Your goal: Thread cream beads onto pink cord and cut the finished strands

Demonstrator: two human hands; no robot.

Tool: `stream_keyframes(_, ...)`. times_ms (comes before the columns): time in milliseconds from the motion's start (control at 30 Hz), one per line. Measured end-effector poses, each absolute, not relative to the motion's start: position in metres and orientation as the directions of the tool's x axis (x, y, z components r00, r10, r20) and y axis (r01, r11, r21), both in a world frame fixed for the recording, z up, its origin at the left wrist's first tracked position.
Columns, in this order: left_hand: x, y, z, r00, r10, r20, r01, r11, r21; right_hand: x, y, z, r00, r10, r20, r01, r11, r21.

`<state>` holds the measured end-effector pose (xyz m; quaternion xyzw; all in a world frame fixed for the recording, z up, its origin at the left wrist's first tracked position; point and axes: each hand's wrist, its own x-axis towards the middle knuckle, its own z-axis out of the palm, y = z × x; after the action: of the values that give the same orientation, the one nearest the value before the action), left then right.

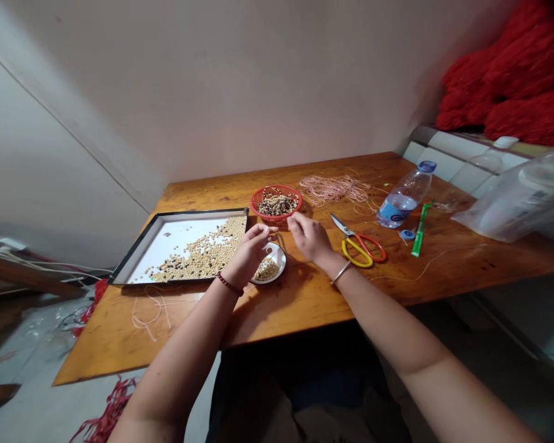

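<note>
My left hand [253, 247] is closed in a pinch above a small white bowl [282, 271] of beads. To its right, my right hand [308, 236] is closed too, fingertips pressed together in front of a red basket [257, 212] of strung dark and pale beads. A thin cord, barely visible, seems to pass between the two hands; its exact path is hard to see. Left of the bowl lies a shallow black-edged tray [175, 231] with pale and dark loose beads spread over its white bottom. Scissors [356, 243] with yellow and orange handles lie beside my right wrist.
Behind the scissors is a heap of pink cord [335, 189]. A water bottle [404, 197], a blue cap [407, 235] and a green packet [420, 231] stand or lie at right, near a plastic bag [503, 206]. Loose cord [150, 311] lies at the front left edge.
</note>
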<state>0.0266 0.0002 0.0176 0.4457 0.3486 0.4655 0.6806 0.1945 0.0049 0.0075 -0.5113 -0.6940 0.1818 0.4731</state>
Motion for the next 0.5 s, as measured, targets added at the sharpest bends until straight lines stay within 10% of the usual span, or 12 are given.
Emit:
stream_keyframes(167,0.0258,0.0033,0.0176,0.311,0.949,-0.057,-0.375,0.178,0.910,0.1938,-0.0012,0.0066,-0.194,0.884,0.426,0.779,0.402,-0.481)
stream_keyframes(500,0.0232,0.0051,0.0152,0.314,0.948,-0.044,-0.422,0.181,0.888,0.1903,-0.0050,0.0064,-0.178,0.830,0.528,0.721,0.475,-0.505)
